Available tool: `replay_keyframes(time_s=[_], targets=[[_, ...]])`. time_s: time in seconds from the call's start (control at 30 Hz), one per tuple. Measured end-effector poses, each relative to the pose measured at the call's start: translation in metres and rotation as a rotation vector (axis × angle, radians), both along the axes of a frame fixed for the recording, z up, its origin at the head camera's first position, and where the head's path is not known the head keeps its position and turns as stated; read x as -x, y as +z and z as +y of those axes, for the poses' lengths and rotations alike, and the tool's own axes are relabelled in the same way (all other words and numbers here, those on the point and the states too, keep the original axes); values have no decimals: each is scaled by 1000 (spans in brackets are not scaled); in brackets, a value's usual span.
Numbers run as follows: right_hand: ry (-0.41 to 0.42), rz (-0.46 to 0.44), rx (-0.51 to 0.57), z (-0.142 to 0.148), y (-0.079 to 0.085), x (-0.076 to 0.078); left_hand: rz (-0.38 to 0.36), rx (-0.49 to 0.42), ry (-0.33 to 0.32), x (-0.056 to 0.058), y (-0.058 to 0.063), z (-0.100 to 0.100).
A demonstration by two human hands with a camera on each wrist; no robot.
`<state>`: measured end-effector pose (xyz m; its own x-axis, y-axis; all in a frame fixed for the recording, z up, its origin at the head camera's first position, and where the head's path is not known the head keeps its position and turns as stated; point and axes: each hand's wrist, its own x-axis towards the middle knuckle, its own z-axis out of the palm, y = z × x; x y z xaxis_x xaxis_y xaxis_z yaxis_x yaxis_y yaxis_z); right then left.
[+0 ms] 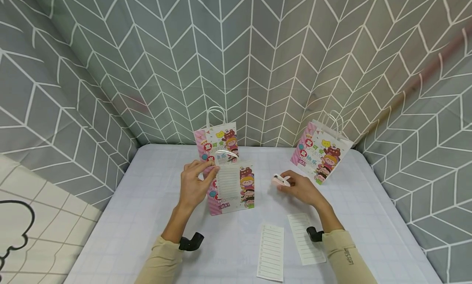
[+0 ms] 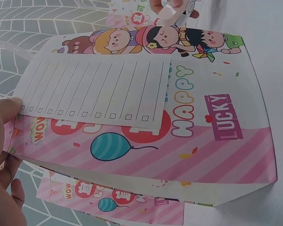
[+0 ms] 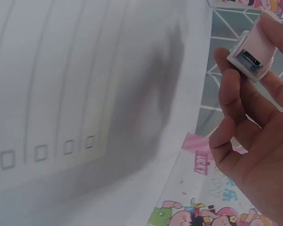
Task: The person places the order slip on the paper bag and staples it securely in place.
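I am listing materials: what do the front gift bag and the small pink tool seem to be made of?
The front gift bag looks like smooth printed paper, probably matte: crisp folded edges, little glare. The small pink tool is likely smooth, hard plastic, judging by its rounded body; its shiny insert may be metal.

L forearm angles up from bottom, left of ctr; L hand sits near ctr, pinching w/ thumb. R forearm slants up-left from lower right; R hand, right of ctr, pinches too, fingers bent.
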<state>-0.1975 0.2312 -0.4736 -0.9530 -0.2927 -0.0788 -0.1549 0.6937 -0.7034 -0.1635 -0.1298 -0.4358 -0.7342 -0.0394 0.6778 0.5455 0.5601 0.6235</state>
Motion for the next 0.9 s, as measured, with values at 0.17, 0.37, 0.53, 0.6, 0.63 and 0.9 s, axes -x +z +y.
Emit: replay_keyframes(time_s=[0.17, 0.37, 0.53, 0.6, 0.63, 0.9], targets=[[27, 37, 19, -7, 7, -1, 1, 0, -1, 0, 0, 0], [56, 78, 41, -16, 19, -3, 17, 2, -6, 0, 0, 0], [63, 84, 59, -23, 28, -4, 28, 3, -8, 0, 0, 0], [58, 92, 67, -25, 31, -5, 30, 2, -7, 0, 0, 1], [56, 97, 71, -26, 33, -5, 29, 2, -6, -1, 1, 1], [38, 137, 89, -35, 45, -8, 15, 6, 0, -2, 2, 1]])
